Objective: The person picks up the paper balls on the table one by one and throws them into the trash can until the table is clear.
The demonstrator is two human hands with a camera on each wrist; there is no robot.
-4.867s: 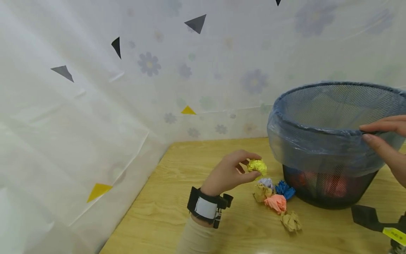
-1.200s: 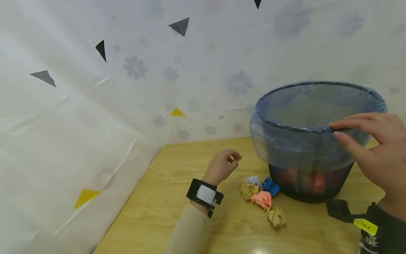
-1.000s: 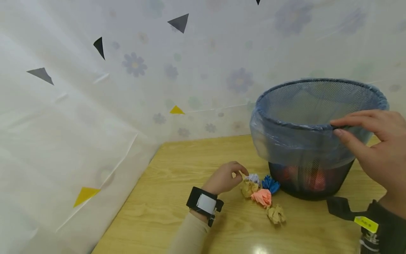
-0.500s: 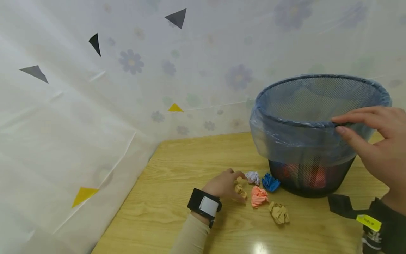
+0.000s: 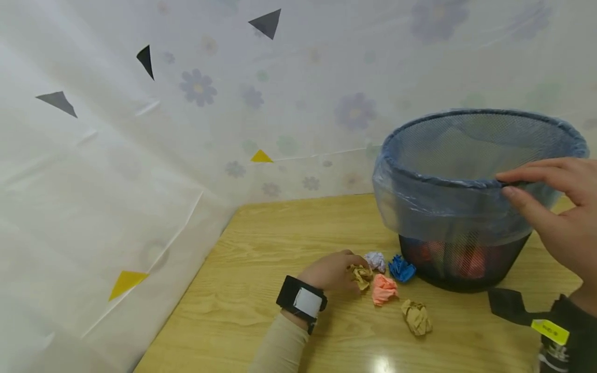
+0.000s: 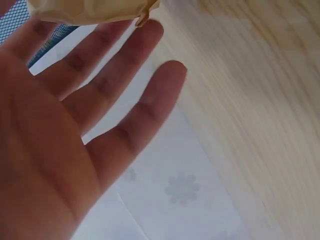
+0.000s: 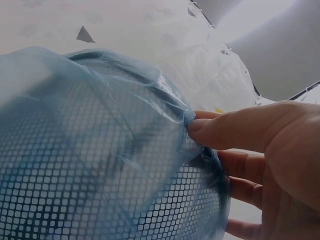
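tan ball (image 5: 360, 275): crumpled paper on the bench (image 5: 261, 243), at the left end of a small cluster of paper balls, just left of the bin's base.
left hand (image 5: 332, 271): low on the bench, fingertips on the tan ball; in the left wrist view the fingers are nearly straight, with the ball's edge (image 6: 95, 11) at their tips. whether they grip it, cannot tell.
right hand (image 5: 555, 212): thumb and fingers pinch the near rim of the bin; the right wrist view shows the thumb (image 7: 235, 132) pressed on the bag at the rim, other fingers curled under.
bin (image 5: 466, 207): black mesh basket, upright on the bench, right of the cluster; red paper shows through the mesh near the bottom.
bag (image 5: 438, 212): thin blue plastic liner folded over the rim, hanging partway down the outside.
other balls: white (image 5: 375, 260), blue (image 5: 401, 268), pink (image 5: 384, 289) close together by the tan ball; a second tan one (image 5: 416, 316) nearer the camera, a little apart.
backdrop (image 5: 140, 129): pale flowered sheet with grey, black and yellow triangles.
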